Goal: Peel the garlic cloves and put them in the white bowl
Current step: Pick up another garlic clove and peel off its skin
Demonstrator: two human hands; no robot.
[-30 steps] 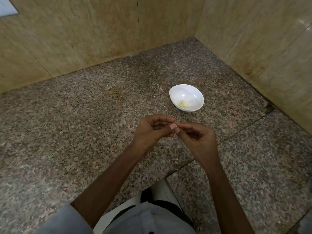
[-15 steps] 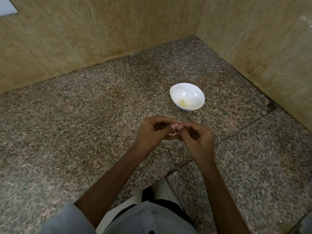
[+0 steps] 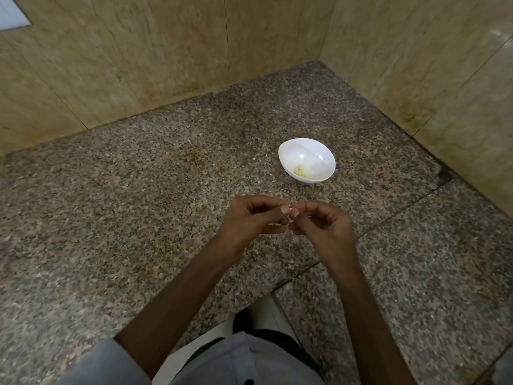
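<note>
My left hand [image 3: 254,216] and my right hand [image 3: 322,226] meet fingertip to fingertip above the granite counter, pinching a small pale garlic clove [image 3: 289,218] between them. Most of the clove is hidden by the fingers; only a whitish sliver shows. The white bowl [image 3: 319,151] stands on the counter just beyond the hands, a little to the right. A few yellowish peeled bits [image 3: 298,170] lie at the bottom of it.
The speckled granite counter [image 3: 138,204] fills a corner between beige tiled walls [image 3: 138,65] at the back and right. A seam [image 3: 388,220] crosses the stone on the right. The counter's front edge [image 3: 277,287] is notched near my body.
Both hands stayed together at the clove, with small finger shifts. The right hand's fingers have curled in more. The view tilted slightly.
</note>
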